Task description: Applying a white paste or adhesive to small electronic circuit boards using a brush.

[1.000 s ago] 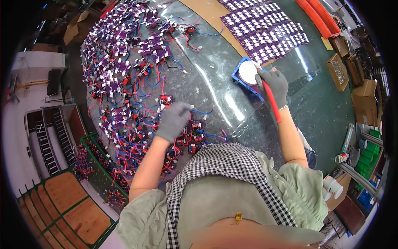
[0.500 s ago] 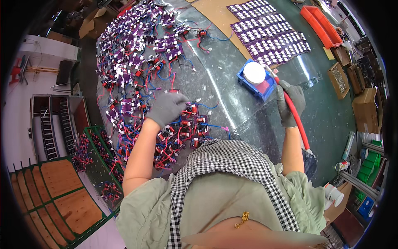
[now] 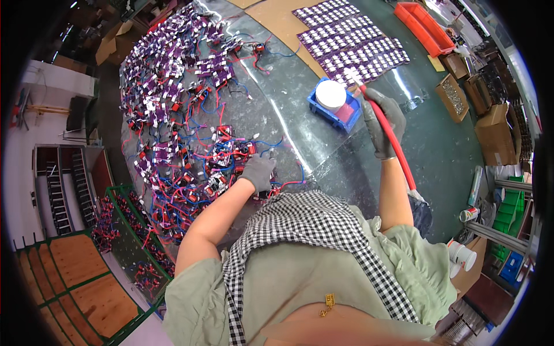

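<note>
My left hand [image 3: 258, 172], in a grey glove, lies with curled fingers among red capped parts and wired boards [image 3: 228, 141] near the checked apron; what it grips is hidden. My right hand [image 3: 385, 121], also gloved, is closed around a long red tool [image 3: 395, 144] with a pale tip, pointed up-left beside a blue bin [image 3: 346, 124] that holds a round white tub [image 3: 330, 94]. A dense pile of purple circuit boards with red and blue wires [image 3: 161, 81] covers the table's left side. Flat purple panels with white components [image 3: 358, 49] lie beyond the bin.
The grey tabletop [image 3: 438, 144] has cardboard [image 3: 311, 69] under the panels. At the right are a red tray [image 3: 420, 26], a box of small parts [image 3: 453, 98], cartons [image 3: 493, 132] and green bins [image 3: 508, 213]. A green-framed cart [image 3: 75, 265] stands lower left.
Since a second ago my left hand has moved down and right, exposing the boards above it. My right hand has drawn back from the tub, still holding the red tool.
</note>
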The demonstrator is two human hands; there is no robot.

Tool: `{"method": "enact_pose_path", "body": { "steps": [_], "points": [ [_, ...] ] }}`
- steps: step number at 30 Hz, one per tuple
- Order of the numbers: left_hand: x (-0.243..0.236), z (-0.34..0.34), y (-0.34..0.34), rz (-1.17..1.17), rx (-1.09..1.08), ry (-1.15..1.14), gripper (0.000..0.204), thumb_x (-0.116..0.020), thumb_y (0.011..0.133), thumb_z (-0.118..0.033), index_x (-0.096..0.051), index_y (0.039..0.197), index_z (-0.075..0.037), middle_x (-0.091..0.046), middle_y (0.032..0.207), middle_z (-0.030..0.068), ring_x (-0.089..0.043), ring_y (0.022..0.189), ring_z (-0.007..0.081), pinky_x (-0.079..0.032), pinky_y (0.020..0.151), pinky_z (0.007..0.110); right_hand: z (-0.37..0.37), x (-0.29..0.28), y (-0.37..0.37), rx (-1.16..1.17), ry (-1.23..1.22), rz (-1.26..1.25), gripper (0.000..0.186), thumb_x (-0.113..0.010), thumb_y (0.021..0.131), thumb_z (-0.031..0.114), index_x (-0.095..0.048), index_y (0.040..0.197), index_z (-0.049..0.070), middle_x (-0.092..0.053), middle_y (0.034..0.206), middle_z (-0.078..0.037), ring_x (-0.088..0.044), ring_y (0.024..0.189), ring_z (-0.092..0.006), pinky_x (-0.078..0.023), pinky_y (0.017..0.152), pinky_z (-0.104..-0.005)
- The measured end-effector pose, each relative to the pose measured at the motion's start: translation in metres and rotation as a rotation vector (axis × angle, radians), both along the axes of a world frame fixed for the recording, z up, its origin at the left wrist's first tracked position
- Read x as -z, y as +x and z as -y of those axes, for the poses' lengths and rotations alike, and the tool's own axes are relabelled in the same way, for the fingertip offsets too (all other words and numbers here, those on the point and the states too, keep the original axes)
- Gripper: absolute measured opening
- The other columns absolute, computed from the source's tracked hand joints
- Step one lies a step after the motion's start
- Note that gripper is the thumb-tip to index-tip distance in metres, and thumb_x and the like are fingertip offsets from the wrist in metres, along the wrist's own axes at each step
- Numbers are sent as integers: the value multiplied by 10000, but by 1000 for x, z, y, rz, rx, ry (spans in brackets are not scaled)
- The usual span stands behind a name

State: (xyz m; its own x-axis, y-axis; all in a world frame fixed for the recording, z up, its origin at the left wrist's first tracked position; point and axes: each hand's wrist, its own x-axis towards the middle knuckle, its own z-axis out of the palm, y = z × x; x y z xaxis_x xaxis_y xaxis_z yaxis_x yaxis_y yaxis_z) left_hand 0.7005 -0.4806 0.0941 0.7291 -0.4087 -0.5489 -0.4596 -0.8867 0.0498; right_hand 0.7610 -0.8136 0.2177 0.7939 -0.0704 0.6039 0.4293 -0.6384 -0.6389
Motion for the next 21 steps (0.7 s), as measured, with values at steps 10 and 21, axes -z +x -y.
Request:
{"method": "enact_pose_path", "body": {
  "steps": [10, 21],
  "points": [
    [-27, -16, -12, 47, -344, -601, 645, -743, 675, -169, -519, 1276, -93, -548, 1144, 179, -527, 1141, 352, -434, 995, 392, -6, 14, -2, -3, 421, -247, 203, -750, 781, 90, -672, 959, 30, -666, 950, -76, -619, 828, -135, -502, 742, -270],
    [55, -46, -62, 241, 363, -366, 333, -530, 884, -277, -609, 1116, -52, -586, 1091, 104, -562, 962, 276, -423, 918, 435, -12, 22, -6, 13, 211, -155, 187, -731, 825, 55, -657, 993, 19, -636, 880, -11, -571, 768, -75, -477, 680, -224]
  ]
}}
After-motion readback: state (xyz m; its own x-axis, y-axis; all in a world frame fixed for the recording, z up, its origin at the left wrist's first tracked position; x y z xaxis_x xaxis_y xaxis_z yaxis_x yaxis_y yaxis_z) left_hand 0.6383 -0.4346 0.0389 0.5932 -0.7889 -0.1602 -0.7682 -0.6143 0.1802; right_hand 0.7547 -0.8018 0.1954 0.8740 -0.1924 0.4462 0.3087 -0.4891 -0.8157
